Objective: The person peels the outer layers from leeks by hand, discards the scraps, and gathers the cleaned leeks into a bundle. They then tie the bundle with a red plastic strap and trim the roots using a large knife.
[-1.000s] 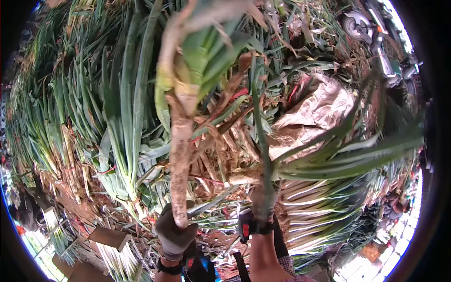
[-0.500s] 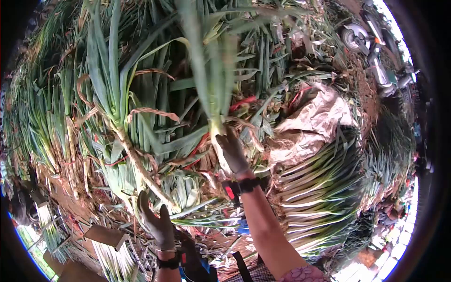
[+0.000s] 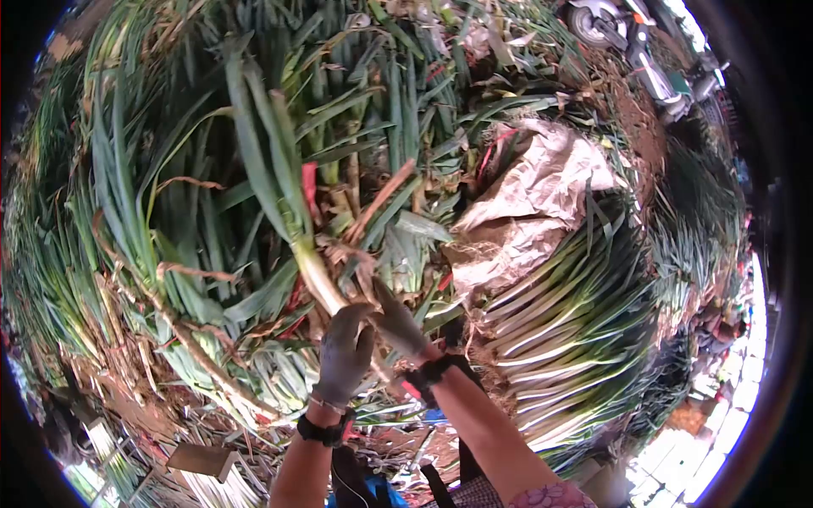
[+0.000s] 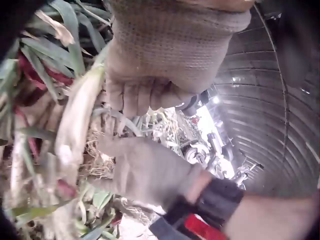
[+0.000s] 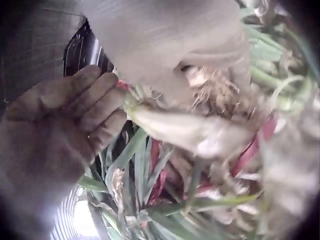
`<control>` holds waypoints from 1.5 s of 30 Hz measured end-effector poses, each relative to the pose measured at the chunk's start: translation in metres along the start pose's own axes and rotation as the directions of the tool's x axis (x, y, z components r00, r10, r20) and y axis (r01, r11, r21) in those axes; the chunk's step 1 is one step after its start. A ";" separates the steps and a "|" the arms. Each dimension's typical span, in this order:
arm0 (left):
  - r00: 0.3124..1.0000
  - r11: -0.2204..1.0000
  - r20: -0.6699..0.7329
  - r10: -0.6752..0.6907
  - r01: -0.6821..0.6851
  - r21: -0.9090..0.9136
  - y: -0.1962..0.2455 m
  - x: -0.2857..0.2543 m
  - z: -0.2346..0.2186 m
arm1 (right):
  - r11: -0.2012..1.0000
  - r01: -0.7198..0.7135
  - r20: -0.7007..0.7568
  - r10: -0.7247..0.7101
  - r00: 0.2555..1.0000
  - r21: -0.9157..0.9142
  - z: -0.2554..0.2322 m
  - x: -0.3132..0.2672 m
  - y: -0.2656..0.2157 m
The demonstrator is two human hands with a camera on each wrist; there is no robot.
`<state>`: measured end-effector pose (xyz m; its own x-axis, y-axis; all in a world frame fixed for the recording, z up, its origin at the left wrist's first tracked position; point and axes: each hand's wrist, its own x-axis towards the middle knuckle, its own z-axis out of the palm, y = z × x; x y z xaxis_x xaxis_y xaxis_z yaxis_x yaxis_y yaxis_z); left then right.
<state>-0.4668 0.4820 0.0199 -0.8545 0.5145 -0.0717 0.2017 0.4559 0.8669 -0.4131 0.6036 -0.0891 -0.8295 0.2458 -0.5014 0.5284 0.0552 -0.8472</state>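
Note:
A thick leek-like stalk (image 3: 320, 281), white below and green above, leans up and left over the pile. Beside its lower part is my gloved left hand (image 3: 343, 354); in the right wrist view this hand (image 5: 60, 117) shows its palm, fingers slightly bent near the stalk (image 5: 192, 134). Across from it, my gloved right hand (image 3: 398, 326) points its extended fingers at dry brown leaves by the stalk. The left wrist view has the right hand (image 4: 150, 170) beside stringy dry fibres (image 4: 100, 160); whether its fingertips touch them is unclear. Nothing is plainly gripped.
Heaped green stalks (image 3: 186, 161) cover the left and back. A long stalk (image 3: 190, 343) lies front left. On the right are a crumpled brown sack (image 3: 533, 199) and a row of thin white-stemmed stalks (image 3: 559, 339). A vehicle wheel (image 3: 597, 24) shows at back right.
The right hand has released its grip on the stalk, which now tilts left. Both hands have come close together. The stalk formerly in the left hand lies at the left.

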 end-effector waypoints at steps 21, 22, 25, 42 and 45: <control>0.879 0.787 0.438 0.187 -0.401 0.469 -0.067 0.200 0.212 | 0.035 -0.379 -0.377 0.061 0.924 -0.925 -0.403 0.042 0.292; 0.857 0.733 0.491 0.155 -0.433 0.525 -0.072 0.201 0.216 | -0.062 -0.355 -0.357 0.019 0.934 -0.933 -0.421 0.018 0.292; 0.813 0.626 0.577 0.078 -0.490 0.606 -0.067 0.207 0.224 | 0.287 -0.390 -0.367 0.130 0.921 -0.875 -0.435 -0.003 0.275; 0.841 0.762 0.539 0.040 -0.375 0.528 -0.034 0.162 0.186 | 0.921 -0.157 0.102 0.205 0.973 -0.356 -0.200 0.177 0.204; 0.904 0.845 0.425 0.049 -0.265 0.465 -0.038 0.144 0.188 | 0.954 -0.233 -0.171 0.201 0.965 -0.190 -0.188 0.173 0.194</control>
<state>-0.5076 0.6758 -0.1162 -0.5587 0.7962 -0.2321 0.6190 0.5866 0.5222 -0.4202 0.8391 -0.3066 -0.6630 0.4133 -0.6242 0.7313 0.1791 -0.6581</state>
